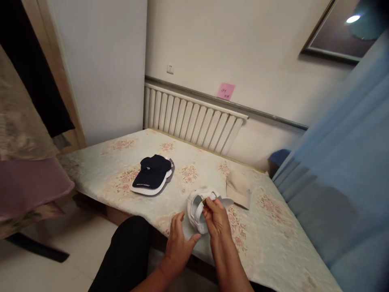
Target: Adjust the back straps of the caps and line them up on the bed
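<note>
Forearms are seen nearest; over the bed, a white cap is pinched at its strap by the right hand, while the left hand is opened beside it. If this pinch is loosened, the cap could be dropped.

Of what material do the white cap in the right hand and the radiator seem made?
White cap: matte fabric, perhaps cotton; its soft sides show no shine. Radiator: probably metal with smooth off-white paint, judging by its even columns.
</note>
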Available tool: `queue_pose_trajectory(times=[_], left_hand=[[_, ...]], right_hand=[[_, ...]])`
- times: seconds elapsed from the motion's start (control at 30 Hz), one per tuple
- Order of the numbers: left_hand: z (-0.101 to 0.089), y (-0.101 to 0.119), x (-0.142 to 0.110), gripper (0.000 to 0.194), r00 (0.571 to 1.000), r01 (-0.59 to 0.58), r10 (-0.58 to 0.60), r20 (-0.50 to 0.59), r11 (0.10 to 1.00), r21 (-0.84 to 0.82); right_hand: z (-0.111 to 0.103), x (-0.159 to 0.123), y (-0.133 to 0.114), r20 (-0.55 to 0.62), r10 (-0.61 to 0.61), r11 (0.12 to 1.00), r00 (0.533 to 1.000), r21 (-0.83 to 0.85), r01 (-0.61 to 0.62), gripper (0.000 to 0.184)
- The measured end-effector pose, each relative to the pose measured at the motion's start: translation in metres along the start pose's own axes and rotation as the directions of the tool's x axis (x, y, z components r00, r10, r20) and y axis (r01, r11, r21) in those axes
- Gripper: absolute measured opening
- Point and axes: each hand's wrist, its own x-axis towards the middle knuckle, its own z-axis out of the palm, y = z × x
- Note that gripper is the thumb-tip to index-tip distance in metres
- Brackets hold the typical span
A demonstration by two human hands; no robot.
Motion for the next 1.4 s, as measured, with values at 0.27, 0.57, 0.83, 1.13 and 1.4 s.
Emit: queue_pose_trajectory(times=[0.27, 0.57, 0.83, 1.13, 1.4], left_hand=[[0.009, 0.035, 0.037, 0.064, 0.999, 0.036, -0.037, -0.019, 0.999, -0.028], [-0.025, 0.061, 0.065, 0.043, 0.987, -0.064, 0.041, 0.155, 0.987, 0.15], [-0.045, 0.092, 0.077, 0.049, 0.979, -0.149, 0.075, 0.189, 0.899, 0.413], [-0.031, 0.095, 0.079, 0.05, 0.965, -0.231, 0.14, 0.221, 0.853, 0.468], [-0.028, 0.1, 0.088, 0.054, 0.957, -0.252, 0.146, 0.25, 0.844, 0.473]], right_hand=[[0.025, -0.014, -0.031, -0.113, -0.019, 0.967, 0.993, 0.252, 0.047, 0.024], [0.021, -0.03, -0.045, 0.023, -0.064, 0.976, 0.998, 0.212, 0.057, 0.013], [0.027, -0.043, -0.068, -0.13, -0.034, 0.928, 0.991, 0.364, 0.079, 0.013], [0.026, -0.048, -0.056, -0.099, -0.03, 0.936, 0.995, 0.346, 0.062, 0.011], [0.025, -0.05, -0.055, -0.109, -0.035, 0.922, 0.993, 0.379, 0.074, 0.011]])
